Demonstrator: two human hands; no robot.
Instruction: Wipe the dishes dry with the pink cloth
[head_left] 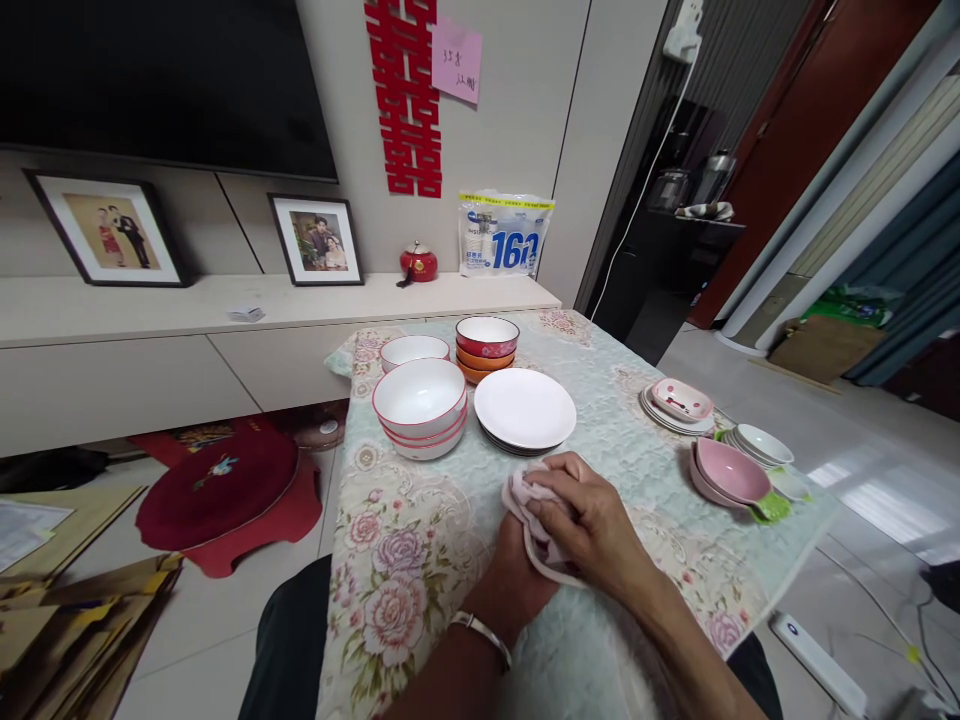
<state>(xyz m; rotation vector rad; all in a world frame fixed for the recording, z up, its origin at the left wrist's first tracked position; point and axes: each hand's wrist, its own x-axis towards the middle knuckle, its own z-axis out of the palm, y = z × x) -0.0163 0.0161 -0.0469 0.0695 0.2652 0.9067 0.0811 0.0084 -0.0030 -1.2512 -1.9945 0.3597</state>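
Observation:
Both my hands meet over the near middle of the table, closed on one crumpled pale pink cloth [536, 510]. My left hand [517, 575], with a silver bangle at the wrist, is under and to the left of it. From the right, my right hand [596, 515] wraps over the cloth with bent fingers. Whether anything sits inside the cloth is hidden. Just beyond the hands lies a stack of plates [525, 405], a white one on top. Left of it stand white bowls with red rims [420, 400], stacked. Behind are red and orange bowls [487, 345].
A floral cloth covers the table [397, 570]. To the right are plates topped by a pink patterned dish [682, 400], pink bowls [727, 475] and small white bowls [761, 445]. Behind runs a white cabinet [300, 300]; a red stool [225, 490] stands left.

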